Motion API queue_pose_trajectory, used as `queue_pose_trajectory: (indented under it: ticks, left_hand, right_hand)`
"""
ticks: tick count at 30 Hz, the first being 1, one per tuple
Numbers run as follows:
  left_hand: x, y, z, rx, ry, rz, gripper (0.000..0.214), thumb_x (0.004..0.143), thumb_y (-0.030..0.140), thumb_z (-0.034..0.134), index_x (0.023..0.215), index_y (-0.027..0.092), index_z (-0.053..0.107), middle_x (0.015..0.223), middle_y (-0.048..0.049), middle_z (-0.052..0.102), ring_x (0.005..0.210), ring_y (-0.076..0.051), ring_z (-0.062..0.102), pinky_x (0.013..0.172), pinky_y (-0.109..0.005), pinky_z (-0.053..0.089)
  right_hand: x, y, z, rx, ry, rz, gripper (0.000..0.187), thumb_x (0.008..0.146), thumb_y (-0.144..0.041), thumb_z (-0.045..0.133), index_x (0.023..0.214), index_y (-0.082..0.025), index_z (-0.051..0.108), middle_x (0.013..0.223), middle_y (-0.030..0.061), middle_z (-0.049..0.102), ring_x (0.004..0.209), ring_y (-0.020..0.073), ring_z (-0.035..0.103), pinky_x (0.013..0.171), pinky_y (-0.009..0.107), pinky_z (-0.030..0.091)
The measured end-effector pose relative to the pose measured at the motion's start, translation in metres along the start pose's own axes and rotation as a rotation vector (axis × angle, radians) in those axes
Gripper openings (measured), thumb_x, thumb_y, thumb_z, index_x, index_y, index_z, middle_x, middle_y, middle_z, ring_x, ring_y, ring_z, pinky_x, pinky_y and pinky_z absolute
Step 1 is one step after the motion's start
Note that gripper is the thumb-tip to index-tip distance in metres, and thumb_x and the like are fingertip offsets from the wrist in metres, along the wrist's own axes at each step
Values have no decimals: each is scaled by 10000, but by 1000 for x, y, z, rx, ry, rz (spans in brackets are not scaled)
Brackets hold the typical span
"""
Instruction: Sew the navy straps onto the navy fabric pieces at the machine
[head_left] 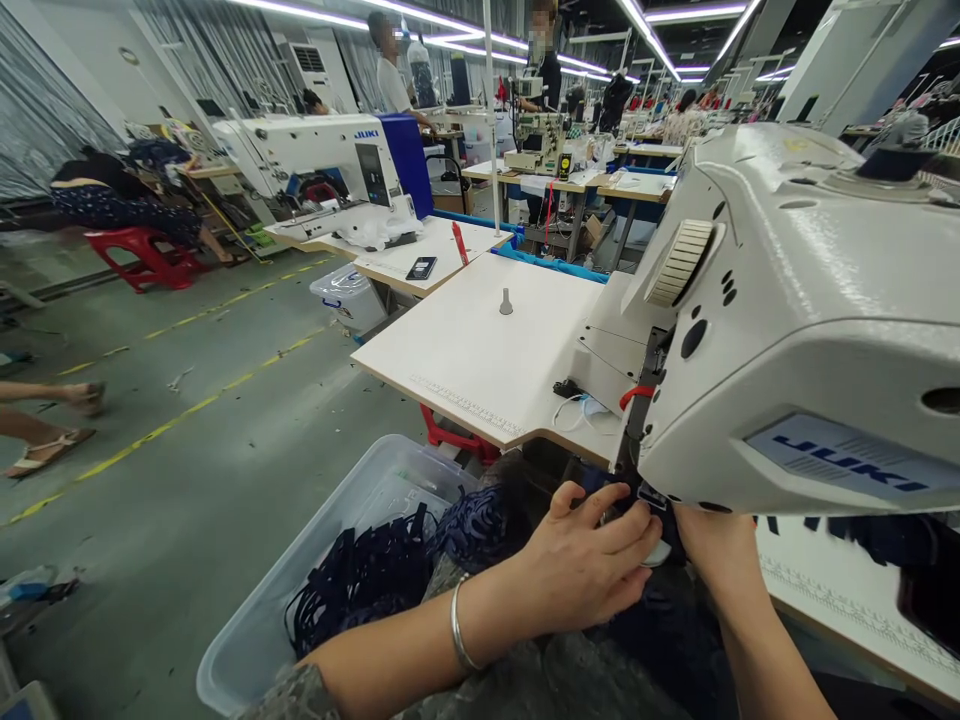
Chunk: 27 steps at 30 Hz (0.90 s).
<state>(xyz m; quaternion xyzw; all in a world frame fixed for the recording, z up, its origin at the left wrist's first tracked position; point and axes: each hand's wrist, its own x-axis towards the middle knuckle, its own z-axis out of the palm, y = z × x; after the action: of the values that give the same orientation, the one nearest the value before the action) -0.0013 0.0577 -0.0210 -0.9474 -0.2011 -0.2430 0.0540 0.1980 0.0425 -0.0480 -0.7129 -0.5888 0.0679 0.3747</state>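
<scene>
My left hand [585,565], with a silver bangle at its wrist, is at the sewing end of a white JUKI machine [810,330]. Its index finger and thumb close in on dark navy fabric [671,535] beside the presser foot, while the little finger sticks up. On the far side of that fabric is my right hand [709,545]; the machine head and the cloth hide its fingers. More navy cloth [652,640] hangs below, over my lap. A red band [637,395] wraps a bar near the needle area.
At my left, a clear plastic bin [255,610] holds navy strips [375,570]. The white table [480,330] carries a small grey peg [505,302]. Beyond are another JUKI machine [322,150], a phone [421,268], a red stool [146,255] and several people.
</scene>
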Motion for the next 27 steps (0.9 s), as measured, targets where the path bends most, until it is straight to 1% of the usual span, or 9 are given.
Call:
queue_pose_trajectory:
  ticks: [2, 7, 10, 13, 16, 19, 22, 25, 27]
  left_hand:
    - [0, 0, 0, 12, 0, 1, 330, 973, 337, 450, 1261, 231, 570, 1323, -25, 552, 1249, -228, 435, 921, -348, 291]
    - [-2, -1, 3, 15, 7, -13, 327, 966, 352, 472, 1253, 235, 576, 1292, -26, 568, 1245, -230, 442, 925, -348, 289]
    - [-3, -1, 6, -4, 52, -37, 315, 967, 364, 463, 1223, 233, 591, 1270, -28, 585, 1248, -227, 445, 930, -350, 281]
    - [-3, -1, 9, -37, 98, -45, 314, 966, 366, 463, 1208, 218, 597, 1237, -20, 609, 1233, -222, 458, 920, -365, 285]
    - [-4, -2, 8, -45, 120, -52, 325, 971, 393, 455, 1193, 205, 601, 1227, -1, 618, 1194, -222, 478, 899, -385, 301]
    - [-5, -3, 4, -14, 112, -31, 350, 984, 403, 426, 1222, 202, 587, 1272, 7, 595, 1170, -216, 481, 894, -386, 327]
    - [-6, -4, -1, 23, 68, 5, 373, 994, 405, 406, 1255, 196, 570, 1320, 7, 555, 1166, -206, 478, 897, -366, 369]
    - [-6, -4, 1, 55, 80, 36, 377, 994, 409, 387, 1239, 201, 584, 1332, 11, 534, 1157, -193, 485, 893, -335, 397]
    - [-6, -5, 6, 93, 117, 58, 368, 985, 411, 380, 1208, 225, 607, 1338, 13, 526, 1148, -191, 489, 880, -314, 404]
  right_hand:
    - [0, 1, -1, 28, 17, 20, 323, 841, -251, 387, 870, -214, 707, 905, 138, 715, 1222, 381, 481, 1098, 621, 125]
    - [2, 0, -1, 93, 51, 86, 261, 812, -367, 504, 938, -230, 688, 836, 118, 717, 1100, 378, 566, 977, 576, 382]
    - [3, -1, -1, 113, 51, 101, 238, 803, -358, 519, 927, -233, 678, 830, 110, 711, 1041, 357, 599, 900, 530, 456]
    - [3, 0, -1, 138, 78, 104, 216, 773, -371, 548, 902, -244, 665, 807, 88, 710, 1014, 341, 605, 906, 515, 463]
    - [2, 2, -1, 159, 114, 102, 199, 752, -401, 563, 838, -248, 657, 797, 86, 711, 1032, 351, 591, 962, 518, 427]
    - [2, 4, 0, 201, 114, 130, 183, 734, -412, 593, 804, -252, 648, 812, 79, 710, 1076, 353, 571, 1001, 488, 404]
    - [-3, 6, 0, 234, 101, 168, 211, 739, -423, 618, 851, -246, 649, 840, 66, 704, 1104, 349, 562, 1014, 467, 399]
    - [-17, 10, 6, 266, 129, 268, 283, 806, -476, 569, 915, -225, 641, 874, 76, 692, 1125, 364, 552, 995, 493, 411]
    - [-32, 13, 14, 324, 142, 377, 334, 841, -530, 527, 923, -224, 631, 833, 76, 680, 1053, 361, 593, 893, 479, 489]
